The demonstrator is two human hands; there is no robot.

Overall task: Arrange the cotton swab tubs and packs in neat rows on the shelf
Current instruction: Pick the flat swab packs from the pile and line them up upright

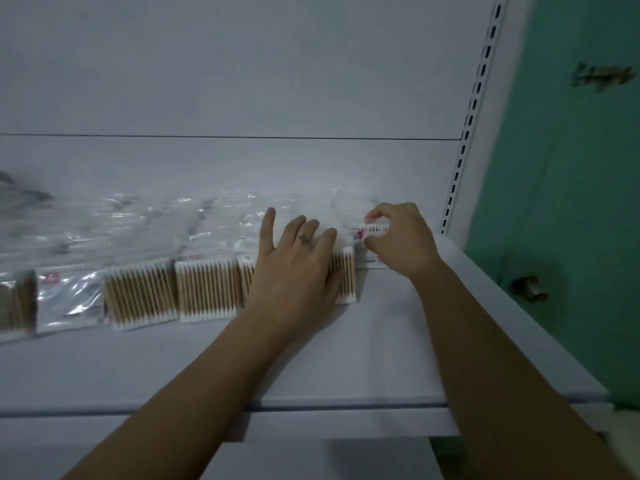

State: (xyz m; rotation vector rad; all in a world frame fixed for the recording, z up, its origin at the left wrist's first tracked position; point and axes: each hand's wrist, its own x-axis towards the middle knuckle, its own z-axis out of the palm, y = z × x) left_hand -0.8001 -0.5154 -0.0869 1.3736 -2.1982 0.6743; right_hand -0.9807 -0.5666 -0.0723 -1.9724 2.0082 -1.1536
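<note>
White shelf (346,358) carries a row of packs (207,289); my left hand (298,268) lies spread flat, hiding its right end. Near the right edge my right hand (403,237) pinches a pack (372,228), half hidden. Rear packs blur

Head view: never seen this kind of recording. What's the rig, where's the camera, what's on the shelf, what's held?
There is no machine here: a person works with two bare hands. The single picture comes from a wide-angle camera worn on the head, looking forward and down, so both arms reach in from the bottom edge. A white shelf carries a row of flat swab packs. Behind them lies crinkled clear plastic, too blurred to tell apart. The left hand lies flat, fingers spread, on the packs near the row's right end. The right hand pinches the end pack, just right of that. No tubs show.
</note>
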